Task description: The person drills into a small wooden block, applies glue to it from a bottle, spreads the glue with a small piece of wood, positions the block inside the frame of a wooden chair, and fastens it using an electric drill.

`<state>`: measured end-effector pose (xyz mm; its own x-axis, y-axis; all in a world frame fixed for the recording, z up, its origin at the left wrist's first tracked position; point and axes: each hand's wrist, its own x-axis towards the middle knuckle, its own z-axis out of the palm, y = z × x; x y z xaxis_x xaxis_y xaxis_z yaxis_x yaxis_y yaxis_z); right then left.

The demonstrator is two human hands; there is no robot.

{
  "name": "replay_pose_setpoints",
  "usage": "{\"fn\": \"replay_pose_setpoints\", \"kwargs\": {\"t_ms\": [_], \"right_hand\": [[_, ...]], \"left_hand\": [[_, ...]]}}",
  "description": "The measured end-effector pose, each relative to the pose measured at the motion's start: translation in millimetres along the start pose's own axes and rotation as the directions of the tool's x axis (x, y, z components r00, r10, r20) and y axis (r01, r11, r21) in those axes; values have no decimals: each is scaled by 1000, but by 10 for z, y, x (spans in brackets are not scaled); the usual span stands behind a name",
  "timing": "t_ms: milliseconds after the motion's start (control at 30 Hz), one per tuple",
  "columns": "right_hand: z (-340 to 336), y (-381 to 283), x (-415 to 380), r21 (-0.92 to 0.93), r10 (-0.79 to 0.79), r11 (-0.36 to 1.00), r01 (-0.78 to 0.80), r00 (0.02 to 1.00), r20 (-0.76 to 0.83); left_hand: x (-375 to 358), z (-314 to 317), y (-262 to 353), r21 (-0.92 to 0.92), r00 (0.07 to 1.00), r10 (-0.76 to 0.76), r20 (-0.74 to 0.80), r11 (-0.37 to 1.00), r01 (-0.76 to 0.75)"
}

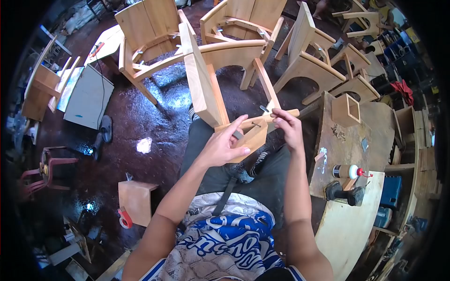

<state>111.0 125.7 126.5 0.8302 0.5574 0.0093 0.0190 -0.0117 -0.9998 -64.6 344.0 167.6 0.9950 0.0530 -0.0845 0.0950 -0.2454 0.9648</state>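
Bracing the stiff, probably fairly light wooden chair frame over the lap, the left hand clasps its triangular corner block while the right hand pinches closed on a small nail, best held by the solid rails.

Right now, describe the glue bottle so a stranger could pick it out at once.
Start at the wooden workbench to the person's right. Near its front edge the glue bottle lies on its side, just above a black power tool. It is the only pale bottle there, with a dark band and a red nozzle.
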Motion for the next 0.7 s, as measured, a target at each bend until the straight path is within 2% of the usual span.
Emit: {"fn": "replay_pose_setpoints", "kwargs": {"t_ms": [33,67,100,133,167,200,233,300,333,367,400,433,467,500,567,700], "right_hand": [[-88,-123,-43,100,30,994,-33,999,33],[-184,-194,-101,176,-17,984,-1,995,102],[-227,-302,-177,187,-23,982,7,996,85],[-254,-411,-279,134,-93,987,84,993,66],[-279,-438,-393,77,-160,985,156,986,46],[-300,-394,-509,26,-179,983,182,980,-88],[-332,-356,-650,34,-178,983,182,977,-115],[-365,-305,-948,-148,-194,979,143,883,-427],[-322,-318,-1093,-104,-147,988,110,866,-479],[-272,-334,-1239,-95,-87,994,48,881,-465],[-181,-354,-1335,-173,-104,984,30,895,-434],[-84,-367,-1380,-252,-118,968,14,908,-402],[6,-353,-1381,-392,-186,920,16,898,-399],[83,-319,-1383,-524,-248,851,10,889,-386],[149,-162,-1333,-698,-366,713,74,888,-279],[198,-72,-1213,-772,-314,635,27,922,-226]], "left_hand": [[46,11,68,12,1000,3,3,1000,-3],[96,36,125,138,1000,21,-5,990,-20],[159,76,169,262,999,41,-4,964,-39],[223,137,189,275,999,41,17,960,-45],[287,214,191,323,993,120,9,939,-117],[354,294,187,369,980,201,7,910,-189],[413,388,169,376,979,200,34,905,-198],[497,594,137,283,975,215,-59,940,-191],[521,704,156,189,982,158,-100,972,-137],[556,840,85,197,984,156,-83,971,-138],[611,998,-100,-96,988,65,-140,992,-79],[675,1157,-304,-383,985,-43,-168,923,-26],[755,1307,-525,-340,965,98,-243,923,-179],[743,1424,-525,-338,969,98,-225,925,-173],[678,1620,-519,-667,958,-171,-231,744,-28],[570,1701,-487,-609,909,-228,-350,792,-36]]}}
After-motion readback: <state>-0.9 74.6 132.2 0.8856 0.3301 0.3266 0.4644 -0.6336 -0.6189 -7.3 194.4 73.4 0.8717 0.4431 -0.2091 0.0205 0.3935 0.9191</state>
